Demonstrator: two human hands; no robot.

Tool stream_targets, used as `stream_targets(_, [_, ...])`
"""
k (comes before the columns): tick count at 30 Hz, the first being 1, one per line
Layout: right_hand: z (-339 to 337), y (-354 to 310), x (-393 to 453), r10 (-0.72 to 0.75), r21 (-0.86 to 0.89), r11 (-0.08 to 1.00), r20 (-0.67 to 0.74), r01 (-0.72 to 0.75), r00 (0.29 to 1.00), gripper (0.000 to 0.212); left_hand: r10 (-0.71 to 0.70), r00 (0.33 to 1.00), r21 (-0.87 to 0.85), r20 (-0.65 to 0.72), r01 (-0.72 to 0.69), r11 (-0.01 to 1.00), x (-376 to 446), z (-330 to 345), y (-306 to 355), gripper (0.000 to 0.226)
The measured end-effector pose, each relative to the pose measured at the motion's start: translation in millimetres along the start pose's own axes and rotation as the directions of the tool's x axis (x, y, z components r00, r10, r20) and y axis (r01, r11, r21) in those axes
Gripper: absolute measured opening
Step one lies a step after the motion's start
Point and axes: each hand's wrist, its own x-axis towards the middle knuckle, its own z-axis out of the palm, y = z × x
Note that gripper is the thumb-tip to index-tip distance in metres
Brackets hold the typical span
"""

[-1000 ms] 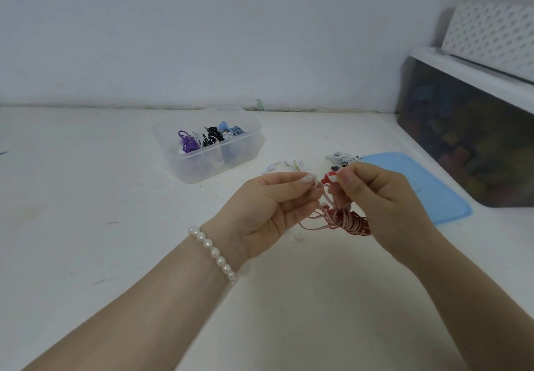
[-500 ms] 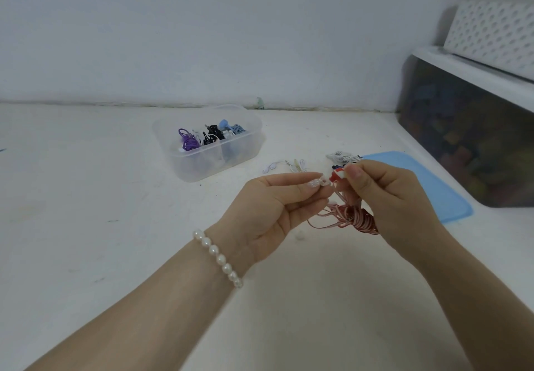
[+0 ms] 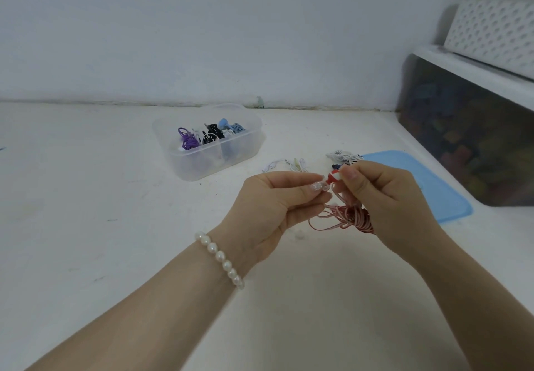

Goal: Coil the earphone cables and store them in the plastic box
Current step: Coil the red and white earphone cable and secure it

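Note:
Both hands hold a red-and-pink earphone cable (image 3: 344,217) above the white table. My right hand (image 3: 384,197) pinches its red-and-white earbud (image 3: 334,175) between thumb and forefinger, and the coiled bundle hangs under its palm. My left hand (image 3: 277,200) pinches the cable just left of the earbud. The clear plastic box (image 3: 245,148) stands further back on the left, holding purple, black, white and blue coiled earphones. Two loose white earphones (image 3: 291,164) (image 3: 342,155) lie on the table behind my hands.
The box's blue lid (image 3: 433,188) lies flat to the right of my hands. A dark translucent storage bin (image 3: 468,139) with a white lid and a white perforated basket (image 3: 494,30) on it stands at the right edge. The wall closes off the back.
Both hands have risen slightly and moved a little right with the red cable. The earbud now shows clearly between my right fingertips.

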Motion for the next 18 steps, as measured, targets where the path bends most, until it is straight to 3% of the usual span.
stream_targets(18, [2.8,0.9,0.4,0.040,-0.045,0.998,-0.011,-0.040,0.999,0.033,0.010,1.000,-0.013,-0.016,-0.011,1.000,1.2,-0.3,-3.3,0.015])
